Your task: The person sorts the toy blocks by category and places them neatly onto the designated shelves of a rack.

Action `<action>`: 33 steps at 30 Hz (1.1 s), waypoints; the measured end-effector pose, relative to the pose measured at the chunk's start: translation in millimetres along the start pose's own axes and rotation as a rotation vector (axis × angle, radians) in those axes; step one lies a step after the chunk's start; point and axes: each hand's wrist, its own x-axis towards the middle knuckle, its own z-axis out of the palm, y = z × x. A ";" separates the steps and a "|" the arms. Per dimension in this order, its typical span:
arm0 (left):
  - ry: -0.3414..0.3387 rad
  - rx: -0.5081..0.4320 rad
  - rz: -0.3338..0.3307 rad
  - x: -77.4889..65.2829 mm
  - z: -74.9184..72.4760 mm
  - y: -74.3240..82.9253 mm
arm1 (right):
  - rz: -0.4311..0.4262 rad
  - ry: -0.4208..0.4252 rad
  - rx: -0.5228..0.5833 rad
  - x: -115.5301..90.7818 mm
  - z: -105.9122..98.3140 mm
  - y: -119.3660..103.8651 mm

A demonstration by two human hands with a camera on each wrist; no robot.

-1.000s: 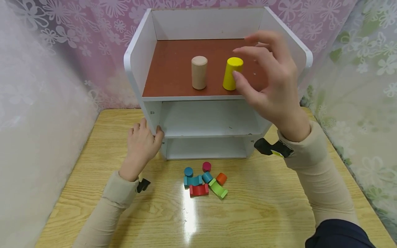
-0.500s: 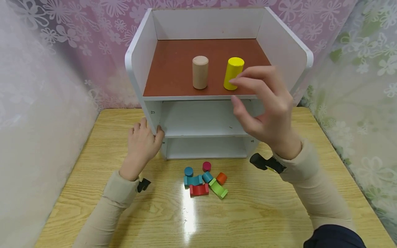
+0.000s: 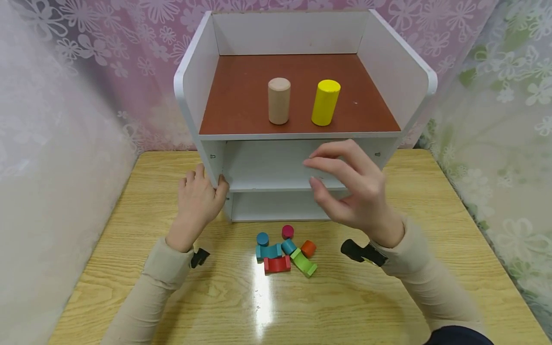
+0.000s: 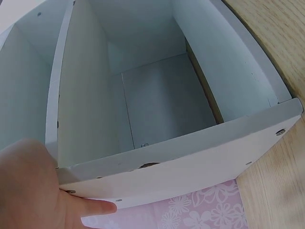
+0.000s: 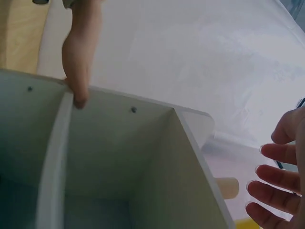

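Note:
A white shelf unit (image 3: 302, 136) with a brown top stands on the table. My left hand (image 3: 196, 206) grips its left side panel (image 4: 190, 143), thumb at the front edge and fingers along the outer face. In front of the middle compartment, my right hand (image 3: 351, 187) hangs in the air with fingers loosely bent and nothing between them; the right wrist view shows its fingers (image 5: 276, 179) spread. Upright on the brown top stand a plain wooden cylinder (image 3: 279, 101) and, to its right, a yellow cylinder (image 3: 326, 103), both apart from the hands.
Before the unit on the wooden table (image 3: 207, 306) lie small blocks: a red arch (image 3: 277, 264), a blue arch (image 3: 268, 252), a green arch (image 3: 304, 263), an orange cylinder (image 3: 308, 248), a pink one (image 3: 287, 232) and two blue ones. Floral curtains (image 3: 151, 72) surround the table.
My right hand has come down and toward me, from beside the yellow cylinder to in front of the middle compartment. The cylinder stays standing on the top. My left hand has not moved.

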 end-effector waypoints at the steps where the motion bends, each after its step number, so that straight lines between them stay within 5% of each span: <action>1: -0.001 0.001 -0.001 -0.1 0.0 0.1 | -0.008 -0.008 0.008 -3.1 1.9 -0.8; 10: -0.001 0.002 0.005 -1.4 -1.0 0.7 | -0.012 -0.149 0.076 -39.6 17.0 -6.0; 24: 0.008 0.001 0.003 -1.2 0.0 0.4 | 0.123 -0.273 0.243 -101.2 41.3 1.2; 33: 0.006 -0.002 -0.001 -0.6 0.1 0.6 | 0.122 -0.463 0.211 -129.0 55.3 7.2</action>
